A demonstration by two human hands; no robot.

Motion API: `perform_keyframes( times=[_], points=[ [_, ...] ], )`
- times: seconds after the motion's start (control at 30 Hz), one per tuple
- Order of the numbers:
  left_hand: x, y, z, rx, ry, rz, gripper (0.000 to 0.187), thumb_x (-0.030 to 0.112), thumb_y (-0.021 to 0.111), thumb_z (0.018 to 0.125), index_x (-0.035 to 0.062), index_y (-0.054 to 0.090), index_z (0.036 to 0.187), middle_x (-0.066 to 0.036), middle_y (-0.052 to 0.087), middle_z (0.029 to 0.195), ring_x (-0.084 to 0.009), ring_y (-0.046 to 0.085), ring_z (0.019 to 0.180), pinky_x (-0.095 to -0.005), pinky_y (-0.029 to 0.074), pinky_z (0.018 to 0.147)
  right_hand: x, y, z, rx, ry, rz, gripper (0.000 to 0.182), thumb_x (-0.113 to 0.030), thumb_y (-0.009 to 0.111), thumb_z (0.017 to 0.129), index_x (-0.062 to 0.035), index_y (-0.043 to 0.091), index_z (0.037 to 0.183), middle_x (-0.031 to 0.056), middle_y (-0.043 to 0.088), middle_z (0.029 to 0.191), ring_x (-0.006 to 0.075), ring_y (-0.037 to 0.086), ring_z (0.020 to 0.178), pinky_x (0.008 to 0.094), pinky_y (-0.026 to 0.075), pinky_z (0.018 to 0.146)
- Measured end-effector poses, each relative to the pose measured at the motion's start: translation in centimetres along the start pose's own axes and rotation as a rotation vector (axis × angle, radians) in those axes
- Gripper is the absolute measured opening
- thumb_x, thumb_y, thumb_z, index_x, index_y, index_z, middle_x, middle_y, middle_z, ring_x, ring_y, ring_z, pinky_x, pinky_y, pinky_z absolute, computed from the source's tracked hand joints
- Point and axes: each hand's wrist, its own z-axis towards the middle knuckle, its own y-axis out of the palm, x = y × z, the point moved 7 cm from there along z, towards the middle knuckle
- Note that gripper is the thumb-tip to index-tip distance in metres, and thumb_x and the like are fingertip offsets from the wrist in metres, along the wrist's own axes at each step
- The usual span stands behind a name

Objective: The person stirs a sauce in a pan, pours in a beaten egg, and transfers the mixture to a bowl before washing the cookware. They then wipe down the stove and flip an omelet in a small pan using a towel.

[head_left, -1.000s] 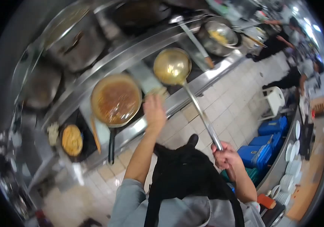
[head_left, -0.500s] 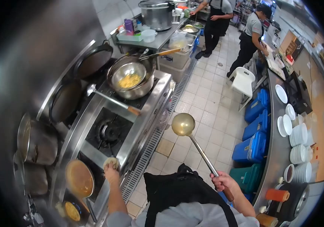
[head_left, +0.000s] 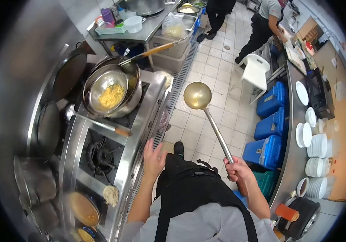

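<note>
A long-handled ladle (head_left: 218,131) is gripped in my right hand (head_left: 239,171) near its brown wooden end. Its round bowl points away from me, over the floor, with a little liquid sheen inside. My left hand (head_left: 154,160) is empty, fingers stretched and apart, beside the front edge of the stove (head_left: 130,149). On the stove's steel top lies a crumpled pale cloth (head_left: 111,195), apart from that hand. Another ladle (head_left: 96,123) with a wooden handle rests across the stove beyond the bare burner (head_left: 100,156).
A strainer basket of yellow food bits (head_left: 112,96) sits in a large pot (head_left: 134,105). A wooden-handled tool (head_left: 150,51) lies across it. Pans (head_left: 85,209) stand near left. Blue bins (head_left: 266,151), a white stool (head_left: 254,72) and stacked plates (head_left: 317,145) line the right. Two people stand farther back.
My left hand has let go of the cloth, leaving it on the stove, and has lifted away to the right with fingers spread. The ladle stays in my right hand; the view has shifted.
</note>
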Motion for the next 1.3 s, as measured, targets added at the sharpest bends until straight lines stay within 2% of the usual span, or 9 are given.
perform_keyframes(
  times=[0.3,0.43,0.57,0.67,0.73,0.93,1.0,1.07,1.3],
  points=[
    [10.5,9.6,24.7,-0.219,0.335,0.292,0.073,0.044,0.067,0.089,0.0046,0.046,0.146,-0.032,0.023,0.157,-0.0518,0.019,0.146,-0.0673,0.013,0.116,-6.8,0.7,2.3,0.126,-0.011,-0.018,0.016,-0.003,0.064,0.085,-0.0067,0.058,0.099,0.0005,0.048,0.059,0.0123,0.044,0.039,0.0272,0.037,0.038],
    [11.4,15.3,31.2,-0.161,0.355,0.270,0.077,0.062,0.050,0.093,0.0023,0.049,0.143,-0.031,0.021,0.159,-0.0517,0.013,0.148,-0.0723,0.006,0.113,-9.8,-0.6,3.7,0.141,-0.035,0.040,0.015,-0.002,0.063,0.086,-0.0049,0.057,0.099,0.0008,0.047,0.058,0.0124,0.044,0.039,0.0279,0.037,0.037],
    [14.4,20.4,35.1,-0.252,0.393,0.117,0.068,0.055,0.045,0.098,-0.0013,0.056,0.134,-0.030,0.022,0.159,-0.0516,0.009,0.148,-0.0730,0.003,0.113,-13.5,-3.2,6.0,0.145,-0.045,0.123,0.015,-0.003,0.064,0.086,-0.0060,0.057,0.099,0.0003,0.046,0.059,0.0117,0.043,0.039,0.0275,0.036,0.037],
    [14.7,24.4,39.8,-0.351,0.061,-0.147,0.074,0.060,0.029,0.102,-0.0017,0.063,0.124,-0.025,0.025,0.160,-0.0443,0.008,0.151,-0.0650,-0.003,0.117,-17.0,-6.5,8.1,0.118,-0.068,0.196,0.015,-0.004,0.063,0.086,-0.0069,0.057,0.099,-0.0002,0.046,0.060,0.0112,0.043,0.039,0.0271,0.034,0.037],
    [18.2,22.9,42.9,-0.425,-0.224,-1.178,0.092,0.071,0.006,0.099,0.0075,0.069,0.122,-0.022,0.015,0.165,-0.0312,0.002,0.154,-0.0525,-0.016,0.117,-19.7,-9.2,9.6,0.097,-0.072,0.227,0.015,-0.004,0.063,0.086,-0.0072,0.057,0.099,-0.0005,0.046,0.061,0.0110,0.042,0.039,0.0268,0.034,0.038],
    [37.8,7.0,46.9,-0.594,0.180,-2.139,0.118,0.086,-0.002,0.086,-0.0014,0.067,0.125,-0.023,0.000,0.166,-0.0270,-0.007,0.155,-0.0418,-0.009,0.120,-31.4,-19.8,15.6,0.043,-0.033,0.237,0.015,-0.003,0.060,0.089,-0.0082,0.054,0.103,-0.0027,0.042,0.057,0.0099,0.040,0.035,0.0263,0.030,0.034],
    [41.8,4.5,47.8,-0.628,0.795,-2.074,0.124,0.090,-0.003,0.081,-0.0016,0.068,0.124,-0.024,-0.007,0.166,-0.0309,-0.017,0.153,-0.0452,-0.010,0.119,-36.0,-22.7,17.8,0.052,0.013,0.175,0.016,-0.004,0.060,0.088,-0.0093,0.053,0.102,-0.0021,0.045,0.060,0.0109,0.042,0.039,0.0284,0.033,0.038],
    [43.4,6.4,48.9,-0.703,1.024,-2.049,0.126,0.091,-0.005,0.079,-0.0011,0.073,0.115,-0.026,-0.009,0.165,-0.0358,-0.025,0.150,-0.0503,-0.013,0.117,-40.2,-24.4,21.0,0.011,0.054,0.135,0.015,-0.005,0.058,0.089,-0.0098,0.053,0.102,-0.0027,0.046,0.059,0.0101,0.042,0.039,0.0277,0.033,0.038],
    [45.0,9.0,59.2,-0.356,0.681,-2.044,0.108,0.089,0.002,0.083,0.0175,0.059,0.141,-0.034,0.015,0.160,-0.0502,-0.022,0.146,-0.0665,-0.032,0.100,-48.7,-29.6,32.4,0.063,-0.059,0.197,0.012,-0.008,0.056,0.091,-0.0108,0.053,0.102,-0.0042,0.045,0.059,0.0073,0.042,0.038,0.0230,0.034,0.035]
  ],
)
